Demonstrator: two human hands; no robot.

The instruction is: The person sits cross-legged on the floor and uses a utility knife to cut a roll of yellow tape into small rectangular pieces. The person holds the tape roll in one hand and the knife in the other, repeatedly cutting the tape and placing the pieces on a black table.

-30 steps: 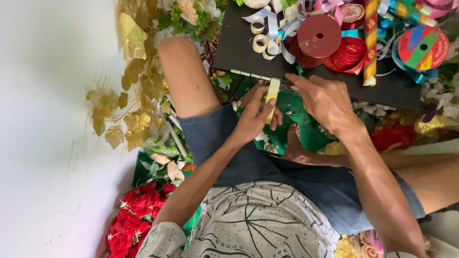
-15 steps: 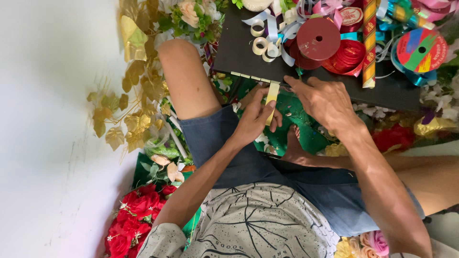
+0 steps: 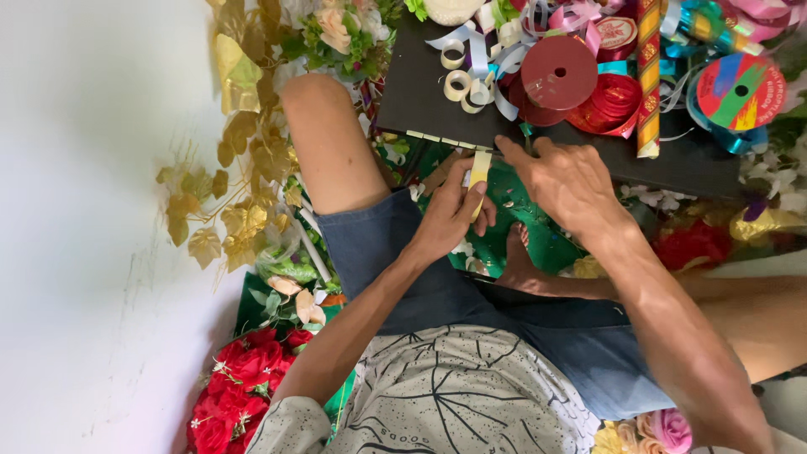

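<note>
I sit cross-legged on the floor in front of a black board (image 3: 420, 92). My left hand (image 3: 450, 217) pinches a pale yellow strip of tape (image 3: 479, 172) and holds it upright just below the board's near edge. My right hand (image 3: 567, 181) rests with its fingertips on that same edge, right beside the top of the strip. Several short pale pieces (image 3: 437, 138) hang in a row along the edge to the left of the strip.
On the board lie red ribbon spools (image 3: 559, 71), a multicoloured spool (image 3: 740, 91), small pale tape rolls (image 3: 458, 84) and a red-gold wrapped stick (image 3: 647, 76). Gold leaves (image 3: 235, 160), red artificial roses (image 3: 244, 378) and green foil (image 3: 521, 219) surround my legs. A white wall lies left.
Both hands stay at the board's edge with the strip; they have shifted only slightly.
</note>
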